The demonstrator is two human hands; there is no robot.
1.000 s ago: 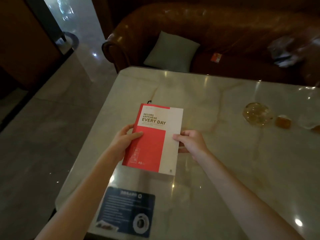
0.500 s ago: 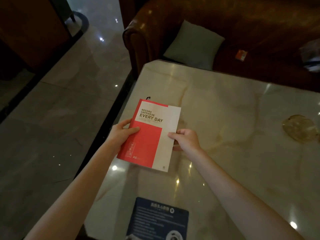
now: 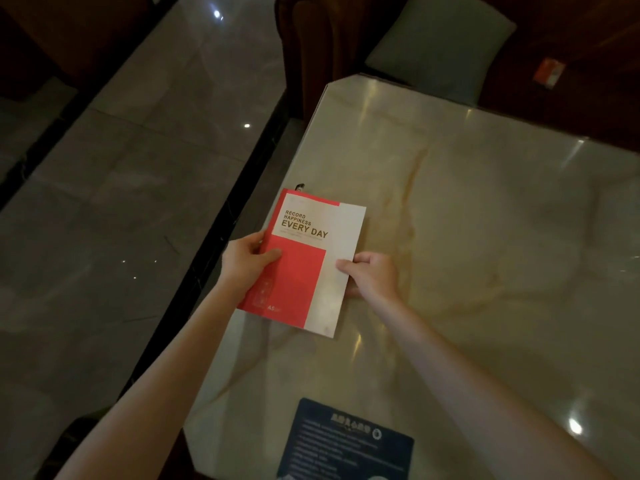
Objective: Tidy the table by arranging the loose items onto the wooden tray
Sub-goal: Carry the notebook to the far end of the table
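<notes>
The left hand and right hand pinch opposite edges of the notebook between them. No wooden tray is in view, so it may get carried the wrong way, or its thin cover may slip from those light pinches.

You have one view only, from the camera on your head, wide-angle and tilted steeply down and forward. It sits close above the near left corner of the marble surface, taking in the tiled floor at left and sofa beyond.
</notes>
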